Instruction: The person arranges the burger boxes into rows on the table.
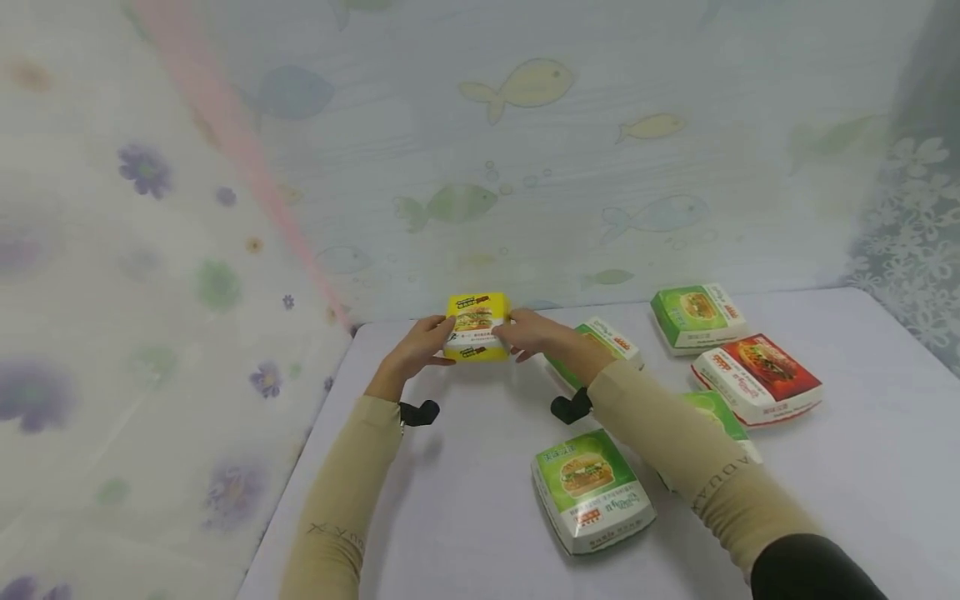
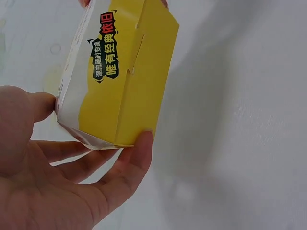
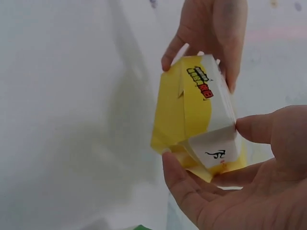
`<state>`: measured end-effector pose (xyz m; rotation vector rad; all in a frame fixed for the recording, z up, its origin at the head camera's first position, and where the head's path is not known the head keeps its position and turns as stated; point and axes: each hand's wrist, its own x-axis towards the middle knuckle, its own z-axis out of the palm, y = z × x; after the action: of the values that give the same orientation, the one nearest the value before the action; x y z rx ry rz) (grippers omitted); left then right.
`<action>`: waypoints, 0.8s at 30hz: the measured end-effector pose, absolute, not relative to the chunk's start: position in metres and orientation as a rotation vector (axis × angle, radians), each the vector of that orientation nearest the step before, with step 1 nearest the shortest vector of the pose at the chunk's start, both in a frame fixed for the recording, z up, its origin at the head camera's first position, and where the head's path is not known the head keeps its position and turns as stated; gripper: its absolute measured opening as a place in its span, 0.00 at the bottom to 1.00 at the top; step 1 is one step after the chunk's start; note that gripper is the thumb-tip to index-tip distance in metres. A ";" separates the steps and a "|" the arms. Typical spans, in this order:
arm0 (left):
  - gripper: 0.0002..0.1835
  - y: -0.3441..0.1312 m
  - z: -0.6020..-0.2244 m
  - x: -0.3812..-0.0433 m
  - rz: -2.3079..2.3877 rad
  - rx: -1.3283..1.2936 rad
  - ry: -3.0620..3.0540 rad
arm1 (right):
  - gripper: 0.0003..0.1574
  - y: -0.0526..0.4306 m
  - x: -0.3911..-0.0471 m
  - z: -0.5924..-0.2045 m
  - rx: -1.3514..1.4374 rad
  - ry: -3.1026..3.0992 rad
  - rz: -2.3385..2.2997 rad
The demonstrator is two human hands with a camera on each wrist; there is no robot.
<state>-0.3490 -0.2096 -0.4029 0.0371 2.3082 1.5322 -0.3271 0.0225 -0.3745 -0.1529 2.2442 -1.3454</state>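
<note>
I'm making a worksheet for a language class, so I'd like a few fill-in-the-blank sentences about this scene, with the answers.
1. The left hand and right hand both hold a box whose main colours are white and ____.
2. On the table lie ____ green boxes and one red box.
3. The animals drawn on the backdrop behind the table are ____.

Missing words: yellow; four; fish.
</note>
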 end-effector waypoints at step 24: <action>0.37 -0.212 -0.443 -0.375 1.558 -0.195 2.314 | 0.35 0.011 -0.347 -0.406 -0.113 2.233 -1.236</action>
<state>-0.3749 -0.2119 -0.4434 -0.1954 2.3141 1.5584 -0.3471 0.0115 -0.4060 -0.1128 2.2333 -1.2358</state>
